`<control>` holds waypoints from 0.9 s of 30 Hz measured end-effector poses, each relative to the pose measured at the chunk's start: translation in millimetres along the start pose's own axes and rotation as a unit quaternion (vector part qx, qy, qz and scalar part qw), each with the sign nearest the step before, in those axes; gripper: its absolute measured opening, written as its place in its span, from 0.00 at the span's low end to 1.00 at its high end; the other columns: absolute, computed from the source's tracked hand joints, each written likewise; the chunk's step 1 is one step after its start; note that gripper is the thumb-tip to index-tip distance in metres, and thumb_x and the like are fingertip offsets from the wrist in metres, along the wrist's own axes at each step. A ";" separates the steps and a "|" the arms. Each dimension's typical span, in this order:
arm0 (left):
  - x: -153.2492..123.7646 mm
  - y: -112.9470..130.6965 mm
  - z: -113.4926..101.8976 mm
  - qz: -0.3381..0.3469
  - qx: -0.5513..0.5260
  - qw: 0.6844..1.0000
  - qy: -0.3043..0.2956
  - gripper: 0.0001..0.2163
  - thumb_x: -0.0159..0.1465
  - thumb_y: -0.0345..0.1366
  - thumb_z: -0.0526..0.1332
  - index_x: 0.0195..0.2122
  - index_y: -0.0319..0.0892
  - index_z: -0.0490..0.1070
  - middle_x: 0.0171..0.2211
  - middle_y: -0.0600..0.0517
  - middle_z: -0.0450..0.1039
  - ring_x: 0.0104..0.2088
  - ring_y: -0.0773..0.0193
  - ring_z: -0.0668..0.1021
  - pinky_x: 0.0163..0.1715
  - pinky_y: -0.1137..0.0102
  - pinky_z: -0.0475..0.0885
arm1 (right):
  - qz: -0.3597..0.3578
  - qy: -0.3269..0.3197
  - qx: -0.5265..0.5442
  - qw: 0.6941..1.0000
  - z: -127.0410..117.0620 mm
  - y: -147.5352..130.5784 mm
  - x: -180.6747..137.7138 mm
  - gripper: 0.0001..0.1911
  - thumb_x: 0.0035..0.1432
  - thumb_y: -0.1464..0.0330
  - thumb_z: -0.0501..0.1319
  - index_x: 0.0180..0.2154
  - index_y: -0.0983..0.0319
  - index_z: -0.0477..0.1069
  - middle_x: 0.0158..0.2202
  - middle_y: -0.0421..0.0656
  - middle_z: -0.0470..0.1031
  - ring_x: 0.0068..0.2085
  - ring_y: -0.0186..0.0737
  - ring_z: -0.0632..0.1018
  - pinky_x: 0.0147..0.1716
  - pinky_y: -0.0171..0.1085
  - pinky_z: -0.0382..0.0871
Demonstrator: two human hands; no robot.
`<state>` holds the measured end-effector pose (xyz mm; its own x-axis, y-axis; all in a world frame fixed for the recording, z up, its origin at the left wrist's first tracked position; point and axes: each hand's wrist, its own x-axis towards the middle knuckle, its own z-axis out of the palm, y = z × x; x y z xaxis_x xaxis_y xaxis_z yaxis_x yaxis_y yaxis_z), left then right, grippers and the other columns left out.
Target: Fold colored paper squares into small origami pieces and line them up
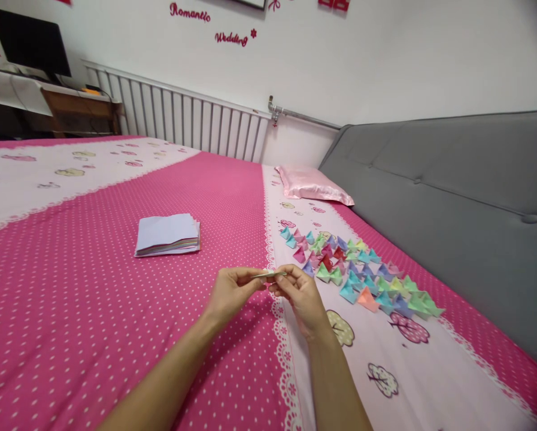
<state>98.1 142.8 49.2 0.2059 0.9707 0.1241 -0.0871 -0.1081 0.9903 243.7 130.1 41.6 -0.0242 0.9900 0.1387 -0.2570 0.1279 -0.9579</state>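
pinching a small paper piece [272,275] seen edge-on, fingers of left hand [229,293] and right hand [300,297] hide most of it.

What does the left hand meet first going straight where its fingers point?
Probably the right hand, just across the paper piece that it and the left hand pinch; depth unclear.

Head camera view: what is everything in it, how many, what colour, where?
bedspread: one, pink with white dots and pale bands, under everything
headboard: one, grey, right
pillow: one, pink, by the headboard
radiator: one, white, far wall
monitor: one, black, far left
paper stack: one, lilac top, on the bedspread's pink part
paper shapes: many, mixed pastels, rows on the pale band
folded paper: one, pale, held over the bedspread
left hand: one, bare, pinching the folded paper
right hand: one, bare, pinching it too
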 end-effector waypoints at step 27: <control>-0.2 -4.2 3.0 -0.048 -0.125 0.989 0.057 0.14 0.46 0.39 0.68 0.31 0.35 0.77 0.28 0.46 0.78 0.31 0.60 0.79 0.41 0.65 0.70 | -0.028 0.103 -0.039 0.994 11.0 9.1 -1.1 0.14 0.43 0.62 0.67 0.22 0.64 0.66 0.19 0.41 0.75 0.23 0.35 0.76 0.25 0.32 0.69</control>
<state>101.4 142.4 45.2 0.1159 0.9932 0.0081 -0.3138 0.0289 0.9491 230.7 129.5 35.5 0.1881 0.9712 0.1460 -0.1766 0.1797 -0.9677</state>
